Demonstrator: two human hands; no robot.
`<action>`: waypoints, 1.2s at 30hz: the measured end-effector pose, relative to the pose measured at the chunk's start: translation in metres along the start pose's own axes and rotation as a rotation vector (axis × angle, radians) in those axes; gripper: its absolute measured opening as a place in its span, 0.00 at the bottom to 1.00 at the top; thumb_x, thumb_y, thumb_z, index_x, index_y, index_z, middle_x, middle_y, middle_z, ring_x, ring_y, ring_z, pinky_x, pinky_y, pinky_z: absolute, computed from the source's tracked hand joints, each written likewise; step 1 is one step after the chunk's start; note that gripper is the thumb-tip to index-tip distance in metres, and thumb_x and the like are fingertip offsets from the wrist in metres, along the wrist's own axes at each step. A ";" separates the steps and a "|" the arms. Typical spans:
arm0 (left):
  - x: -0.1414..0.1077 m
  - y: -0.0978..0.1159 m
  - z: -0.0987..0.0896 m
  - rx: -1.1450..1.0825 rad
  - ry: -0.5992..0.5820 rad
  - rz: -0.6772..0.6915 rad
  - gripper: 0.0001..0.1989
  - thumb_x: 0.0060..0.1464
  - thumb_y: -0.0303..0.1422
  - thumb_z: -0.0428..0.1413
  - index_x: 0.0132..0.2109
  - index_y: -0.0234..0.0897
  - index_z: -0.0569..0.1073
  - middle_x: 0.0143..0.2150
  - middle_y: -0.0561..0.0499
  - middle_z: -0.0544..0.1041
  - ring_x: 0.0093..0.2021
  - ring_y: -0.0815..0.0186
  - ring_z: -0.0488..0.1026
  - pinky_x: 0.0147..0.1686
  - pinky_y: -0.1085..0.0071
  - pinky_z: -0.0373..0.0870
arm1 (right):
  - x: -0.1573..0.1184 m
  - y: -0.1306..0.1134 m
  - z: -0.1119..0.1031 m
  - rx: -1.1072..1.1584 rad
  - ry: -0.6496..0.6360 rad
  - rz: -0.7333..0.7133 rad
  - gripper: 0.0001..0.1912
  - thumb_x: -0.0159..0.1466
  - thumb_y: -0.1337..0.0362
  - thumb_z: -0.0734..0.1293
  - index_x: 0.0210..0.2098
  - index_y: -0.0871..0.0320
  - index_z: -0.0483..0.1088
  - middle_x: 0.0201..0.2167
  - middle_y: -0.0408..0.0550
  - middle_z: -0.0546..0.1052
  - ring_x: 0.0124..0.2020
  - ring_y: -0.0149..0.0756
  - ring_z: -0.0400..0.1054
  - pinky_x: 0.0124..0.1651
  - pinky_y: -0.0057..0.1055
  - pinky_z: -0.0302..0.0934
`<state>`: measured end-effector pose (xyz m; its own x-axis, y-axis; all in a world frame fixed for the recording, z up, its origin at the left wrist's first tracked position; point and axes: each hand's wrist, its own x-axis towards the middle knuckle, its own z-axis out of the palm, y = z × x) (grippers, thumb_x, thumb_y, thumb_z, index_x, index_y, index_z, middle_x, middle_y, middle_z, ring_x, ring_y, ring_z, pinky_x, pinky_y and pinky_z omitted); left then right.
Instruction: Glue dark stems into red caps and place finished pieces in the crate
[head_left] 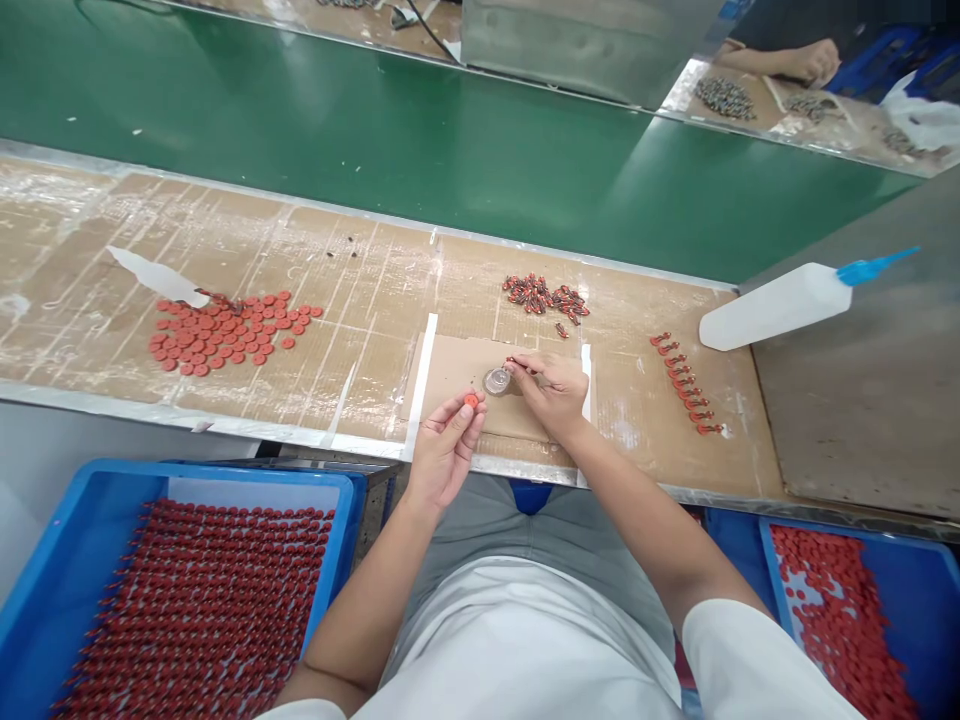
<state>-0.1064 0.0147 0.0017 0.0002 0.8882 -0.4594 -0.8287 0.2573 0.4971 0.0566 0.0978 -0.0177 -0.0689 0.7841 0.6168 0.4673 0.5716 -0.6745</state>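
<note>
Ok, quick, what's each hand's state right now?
Left hand: closed, pinching a red disc.
Right hand: closed, pinching a small reddish part by the round dish.

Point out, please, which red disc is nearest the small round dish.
The red disc pinched in the left hand, beside the dish; others, such as the pile on the left and the row on the right, lie farther off.

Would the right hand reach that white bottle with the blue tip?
Probably yes: the right hand would pass near the low row of red discs, but nothing tall blocks the white bottle.
</note>
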 end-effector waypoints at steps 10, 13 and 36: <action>0.001 0.000 0.002 -0.026 0.001 0.019 0.12 0.49 0.24 0.62 0.43 0.33 0.77 0.42 0.48 0.80 0.39 0.72 0.78 0.43 0.81 0.73 | 0.001 0.002 0.000 0.012 -0.065 -0.099 0.09 0.60 0.67 0.69 0.40 0.50 0.76 0.35 0.44 0.80 0.37 0.35 0.75 0.44 0.35 0.70; 0.001 0.000 0.001 -0.022 -0.007 0.018 0.12 0.50 0.24 0.62 0.43 0.34 0.77 0.42 0.48 0.80 0.39 0.73 0.78 0.43 0.82 0.73 | 0.002 0.002 -0.001 -0.015 -0.089 -0.103 0.08 0.60 0.66 0.68 0.39 0.50 0.76 0.35 0.44 0.80 0.37 0.36 0.75 0.44 0.36 0.70; -0.015 0.004 0.016 0.000 0.023 -0.039 0.12 0.48 0.25 0.63 0.42 0.34 0.78 0.42 0.49 0.80 0.41 0.72 0.78 0.45 0.81 0.73 | 0.022 -0.054 -0.035 0.892 -0.006 0.962 0.09 0.55 0.57 0.73 0.32 0.54 0.75 0.33 0.42 0.80 0.25 0.24 0.72 0.22 0.19 0.63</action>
<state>-0.1012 0.0082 0.0223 0.0192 0.8685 -0.4953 -0.8281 0.2914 0.4789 0.0606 0.0752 0.0465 -0.0421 0.9650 -0.2587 -0.4080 -0.2530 -0.8772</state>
